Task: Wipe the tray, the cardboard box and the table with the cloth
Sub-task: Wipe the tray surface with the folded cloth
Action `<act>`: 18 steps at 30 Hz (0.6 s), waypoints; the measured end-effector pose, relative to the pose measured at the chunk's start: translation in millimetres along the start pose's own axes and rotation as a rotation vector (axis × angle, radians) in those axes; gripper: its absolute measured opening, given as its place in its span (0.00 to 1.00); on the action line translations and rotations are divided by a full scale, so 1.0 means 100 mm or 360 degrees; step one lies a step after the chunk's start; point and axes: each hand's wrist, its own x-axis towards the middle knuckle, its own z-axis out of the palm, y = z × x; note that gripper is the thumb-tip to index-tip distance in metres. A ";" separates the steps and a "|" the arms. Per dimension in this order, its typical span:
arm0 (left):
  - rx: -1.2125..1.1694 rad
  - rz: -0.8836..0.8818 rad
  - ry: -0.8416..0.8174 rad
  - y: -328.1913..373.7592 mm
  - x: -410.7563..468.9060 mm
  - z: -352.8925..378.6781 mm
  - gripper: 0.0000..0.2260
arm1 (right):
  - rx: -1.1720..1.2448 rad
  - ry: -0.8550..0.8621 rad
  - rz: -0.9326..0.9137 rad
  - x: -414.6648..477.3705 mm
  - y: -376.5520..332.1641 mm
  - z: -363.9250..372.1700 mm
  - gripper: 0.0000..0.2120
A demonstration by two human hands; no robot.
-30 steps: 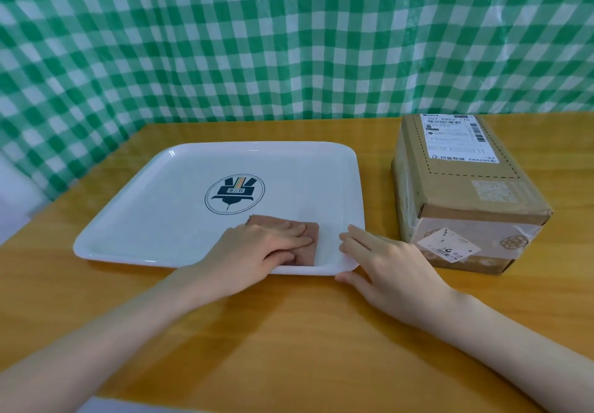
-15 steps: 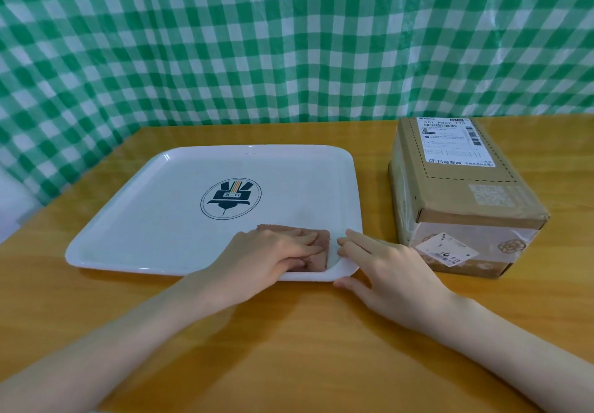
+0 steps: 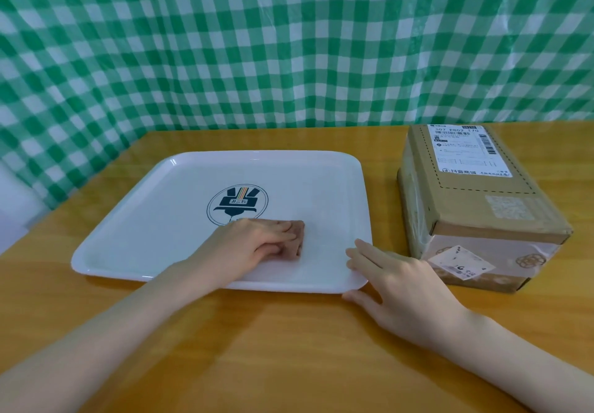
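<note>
While left hand (image 3: 254,245) fingers curl over small brown cloth (image 3: 297,227) on white plastic tray (image 3: 128,219), right hand (image 3: 401,281) fingers lie straight, apart, touching tray's corner. Just right of them, brown cardboard box (image 3: 475,200) sits on wooden counter (image 3: 257,348).

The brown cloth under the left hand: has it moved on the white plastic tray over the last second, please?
Yes. The brown cloth has slid left across the white tray, away from its right rim and towards the round dark logo.
</note>
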 end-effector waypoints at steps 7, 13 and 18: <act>-0.0009 -0.0036 0.0062 -0.47 0.73 -0.03 0.13 | -0.0007 -0.0046 -0.0025 -0.01 -0.01 -0.03 0.17; -0.0071 -0.0105 0.0055 -0.71 1.23 -0.06 0.13 | 0.0009 -0.0134 -0.0026 0.00 -0.03 -0.03 0.16; -0.0169 -0.0011 0.0084 -0.72 1.47 -0.09 0.12 | 0.0065 -0.0174 -0.0017 0.01 -0.01 -0.03 0.16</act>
